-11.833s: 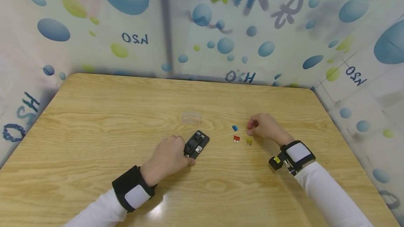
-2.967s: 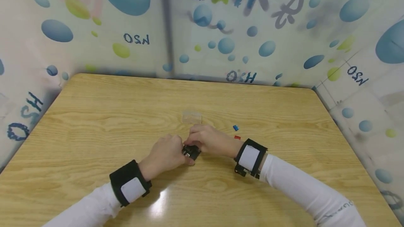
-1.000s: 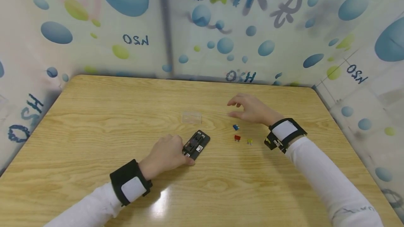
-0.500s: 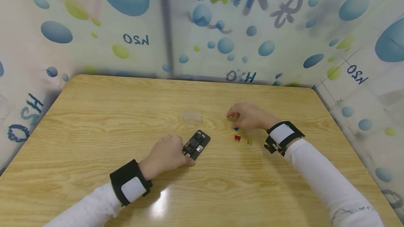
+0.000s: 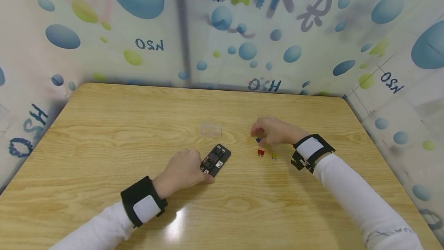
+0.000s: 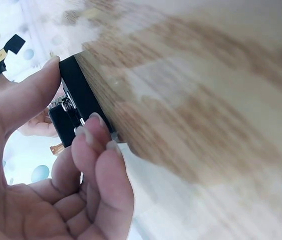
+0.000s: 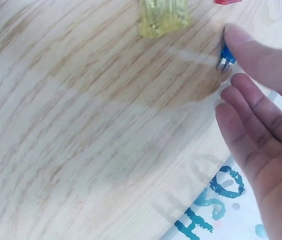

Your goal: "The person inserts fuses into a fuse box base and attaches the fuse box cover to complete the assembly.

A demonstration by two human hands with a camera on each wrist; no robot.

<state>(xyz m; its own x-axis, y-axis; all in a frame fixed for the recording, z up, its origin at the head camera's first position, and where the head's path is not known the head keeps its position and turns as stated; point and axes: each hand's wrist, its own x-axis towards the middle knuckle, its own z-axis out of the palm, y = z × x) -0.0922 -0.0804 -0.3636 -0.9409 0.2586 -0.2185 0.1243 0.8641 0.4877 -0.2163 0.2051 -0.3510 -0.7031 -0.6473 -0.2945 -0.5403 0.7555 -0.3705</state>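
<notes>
My left hand (image 5: 182, 171) grips the near-left edge of a black fuse holder block (image 5: 218, 158) on the table. In the left wrist view, the thumb and curled fingers are around the block's black base (image 6: 83, 95). My right hand (image 5: 275, 131) is down at a blue blade fuse (image 5: 258, 140), pinching it between thumb and forefinger; the forefinger is mostly hidden. In the right wrist view, the thumb lies against the blue fuse's side, its metal prongs showing. A red blade fuse (image 5: 261, 152) and a yellow blade fuse (image 5: 274, 156) lie just nearer me.
A clear plastic lid or case (image 5: 210, 129) lies behind the block. The wooden table (image 5: 138, 119) ends at a patterned wall covering (image 5: 215, 30) at the back and sides.
My right hand worked at the block, then moved right, and over the last second lowered onto the blue fuse, its fingers closing. The left hand stays on the block.
</notes>
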